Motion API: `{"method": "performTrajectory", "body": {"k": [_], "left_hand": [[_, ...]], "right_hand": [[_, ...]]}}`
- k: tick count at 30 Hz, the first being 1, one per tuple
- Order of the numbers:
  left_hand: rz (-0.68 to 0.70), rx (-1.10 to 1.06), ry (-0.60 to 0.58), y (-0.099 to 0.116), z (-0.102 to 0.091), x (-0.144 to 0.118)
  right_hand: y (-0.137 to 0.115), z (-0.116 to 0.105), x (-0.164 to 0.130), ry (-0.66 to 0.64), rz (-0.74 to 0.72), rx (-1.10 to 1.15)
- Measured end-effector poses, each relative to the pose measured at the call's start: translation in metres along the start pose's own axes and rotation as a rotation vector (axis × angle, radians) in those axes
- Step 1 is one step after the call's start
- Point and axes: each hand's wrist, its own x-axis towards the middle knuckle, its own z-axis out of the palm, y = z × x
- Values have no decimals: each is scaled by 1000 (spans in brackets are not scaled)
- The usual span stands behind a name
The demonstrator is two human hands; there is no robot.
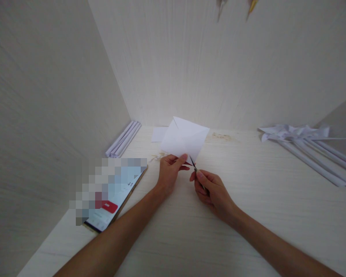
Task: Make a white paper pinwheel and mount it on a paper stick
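Observation:
A white sheet of paper (pixel 186 136), with a crease or slit near its upper left corner, is tilted above the table. My left hand (pixel 170 171) pinches its lower edge between thumb and fingers. In my right hand (pixel 212 188) is a pair of scissors (pixel 193 163), with the fingers closed round the handles. The dark blade lies at the paper's lower corner, close to my left fingertips. Whether the blades are apart is too small to tell. Behind the sheet, a smaller white paper piece (pixel 158 134) lies on the table, partly covered.
Rolled white paper tubes (pixel 123 140) lie by the left wall. A phone (pixel 118 200), partly pixelated, rests left of my left forearm. More paper tubes with crumpled ends (pixel 311 154) lie at the right. Two pointed objects (pixel 251 7) show high on the back wall (pixel 173 69).

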Motion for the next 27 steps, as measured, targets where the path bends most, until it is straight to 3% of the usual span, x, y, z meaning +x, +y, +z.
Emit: {"method": "performTrajectory", "body": {"k": [14, 27], "left_hand": [[-27, 96, -118, -4, -2, -1], [-46, 97, -131, -2, 0, -2]], "right_hand": [[0, 1, 1, 29, -35, 56], [0, 1, 0, 39, -49, 66]]}}
